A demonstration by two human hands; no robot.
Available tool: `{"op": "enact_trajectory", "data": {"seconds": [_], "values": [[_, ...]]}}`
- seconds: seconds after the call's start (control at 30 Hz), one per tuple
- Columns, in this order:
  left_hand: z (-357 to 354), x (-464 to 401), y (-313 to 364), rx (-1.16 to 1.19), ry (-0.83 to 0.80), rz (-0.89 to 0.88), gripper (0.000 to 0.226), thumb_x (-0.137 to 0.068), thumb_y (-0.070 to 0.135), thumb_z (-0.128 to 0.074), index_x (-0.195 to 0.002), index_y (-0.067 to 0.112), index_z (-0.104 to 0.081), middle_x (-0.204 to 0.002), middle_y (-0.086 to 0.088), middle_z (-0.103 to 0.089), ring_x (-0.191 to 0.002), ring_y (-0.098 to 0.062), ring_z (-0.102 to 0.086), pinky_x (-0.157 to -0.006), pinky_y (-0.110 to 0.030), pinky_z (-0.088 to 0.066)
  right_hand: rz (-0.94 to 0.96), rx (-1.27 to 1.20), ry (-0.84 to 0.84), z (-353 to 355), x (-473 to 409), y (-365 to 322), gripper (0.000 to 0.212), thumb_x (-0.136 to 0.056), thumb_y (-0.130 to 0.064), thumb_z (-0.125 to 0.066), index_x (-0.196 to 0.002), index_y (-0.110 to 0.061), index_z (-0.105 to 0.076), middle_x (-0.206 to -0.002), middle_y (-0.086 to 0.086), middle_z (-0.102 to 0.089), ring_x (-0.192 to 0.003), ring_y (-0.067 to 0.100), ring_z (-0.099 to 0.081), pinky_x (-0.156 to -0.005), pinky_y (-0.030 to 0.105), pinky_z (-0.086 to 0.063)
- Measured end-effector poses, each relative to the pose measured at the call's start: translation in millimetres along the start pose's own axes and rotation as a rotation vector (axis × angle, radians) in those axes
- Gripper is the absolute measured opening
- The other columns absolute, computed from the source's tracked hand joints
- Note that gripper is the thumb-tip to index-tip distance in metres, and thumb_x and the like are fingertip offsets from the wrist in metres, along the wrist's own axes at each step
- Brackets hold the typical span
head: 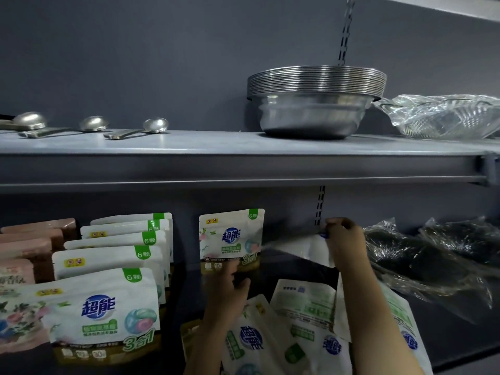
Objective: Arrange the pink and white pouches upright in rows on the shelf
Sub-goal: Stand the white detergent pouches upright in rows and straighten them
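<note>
your right hand [342,239] pinches a blurred white pouch [300,246] by its top, mid-air nr the shelf [189,288] back. left hand [230,286], fingers loose, holds nothing, touching the upright pouch [231,236]. stand yours beside it, base flat; loose pouches [305,315] wait at front edge.

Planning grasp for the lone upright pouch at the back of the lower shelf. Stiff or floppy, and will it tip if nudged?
The upright pouch is probably soft film with a flat base: it stands by itself, so somewhat self-supporting. Likely tips easily, being tall on a narrow base, and the left hand is near its foot. The blurred pouch in the right hand looks bent, suggesting flex.
</note>
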State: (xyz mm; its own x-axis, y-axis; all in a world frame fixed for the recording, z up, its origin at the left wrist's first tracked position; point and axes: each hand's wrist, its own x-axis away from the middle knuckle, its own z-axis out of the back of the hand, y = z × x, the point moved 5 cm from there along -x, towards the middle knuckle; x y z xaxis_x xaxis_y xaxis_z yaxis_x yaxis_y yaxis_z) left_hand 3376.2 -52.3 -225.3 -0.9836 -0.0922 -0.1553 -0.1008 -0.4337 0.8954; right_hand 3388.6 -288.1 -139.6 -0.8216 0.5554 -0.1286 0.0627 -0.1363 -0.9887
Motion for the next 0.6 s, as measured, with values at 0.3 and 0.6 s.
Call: {"op": "enact_trajectory", "data": {"seconds": [0.3,0.6], "values": [[-11,6,44,0.182,0.013,-0.297,0.08,-0.072,0.028,-0.078,-0.136,0.043,-0.033,-0.146,0.006,-0.032,-0.135,-0.011,-0.034,-0.109,-0.035,-0.037,-0.344,-0.371,-0.455,-4,18,13,0.025,-0.096,0.003,-0.04,-0.084,-0.001,-0.062,-0.074,0.013,-0.068,-0.063,0.024,-0.067,-0.067,0.034,-0.054],[-2,10,43,0.423,0.078,-0.202,0.011,-0.086,0.017,-0.064,-0.095,0.023,-0.063,-0.087,0.014,-0.066,-0.071,0.013,-0.062,-0.059,-0.004,-0.047,-0.363,-0.621,-0.57,-20,27,21,0.051,-0.097,-0.04,-0.041,-0.071,-0.004,-0.068,-0.063,0.007,-0.062,-0.065,0.02,-0.064,-0.066,0.035,-0.058]]}}
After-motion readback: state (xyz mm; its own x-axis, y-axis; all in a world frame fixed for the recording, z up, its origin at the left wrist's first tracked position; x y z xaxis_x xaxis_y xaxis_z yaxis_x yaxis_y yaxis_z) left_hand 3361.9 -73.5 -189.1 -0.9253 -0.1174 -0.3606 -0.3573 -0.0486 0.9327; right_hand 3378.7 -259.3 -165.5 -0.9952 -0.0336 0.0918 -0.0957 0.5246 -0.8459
